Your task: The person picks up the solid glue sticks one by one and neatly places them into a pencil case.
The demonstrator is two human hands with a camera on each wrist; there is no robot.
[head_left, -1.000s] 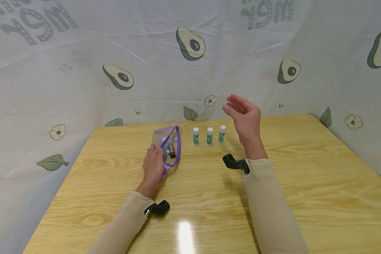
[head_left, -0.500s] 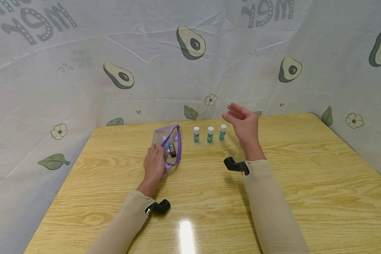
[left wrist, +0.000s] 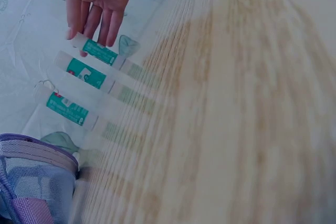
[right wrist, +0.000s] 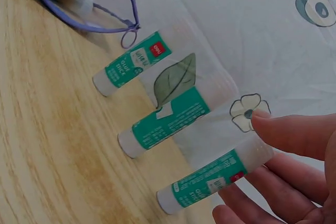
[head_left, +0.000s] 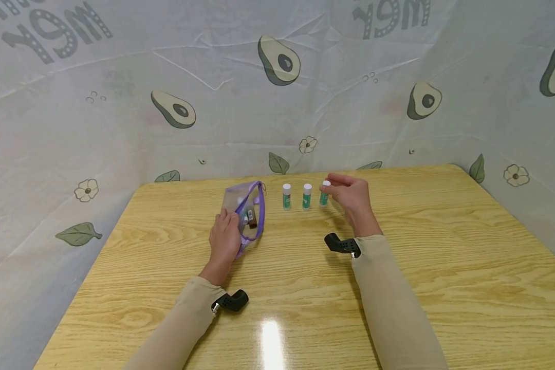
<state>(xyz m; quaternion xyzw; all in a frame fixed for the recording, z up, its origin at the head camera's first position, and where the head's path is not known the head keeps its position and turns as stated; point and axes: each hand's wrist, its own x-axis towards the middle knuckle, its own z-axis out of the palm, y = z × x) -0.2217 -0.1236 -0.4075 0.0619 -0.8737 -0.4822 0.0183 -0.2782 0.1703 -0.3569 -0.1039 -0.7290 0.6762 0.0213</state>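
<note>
My left hand (head_left: 224,236) grips the near-left side of a mesh zip pouch (head_left: 231,195) with purple trim; its thumb is hidden. The pouch's mouth gapes to the right, and a brown-and-white tube (head_left: 251,218) shows inside. Three green-labelled glue sticks with white caps stand upright in a row: a left one (head_left: 287,197), a middle one (head_left: 307,197) and a right one (head_left: 324,195). Around the right stick's cap is my right hand (head_left: 353,200). In the right wrist view its thumb (right wrist: 294,132) is apart from the cap, with the fingers behind the stick.
Everything sits on a wood-grain table (head_left: 277,277). A pale cloth (head_left: 222,77) printed with avocados, leaves and flowers hangs behind the table and along its sides. A cord loop (right wrist: 128,38) dangles from the pouch's zip end.
My right hand has come down from above the table to the cap of the right glue stick. The left hand and the pouch have stayed in place.
</note>
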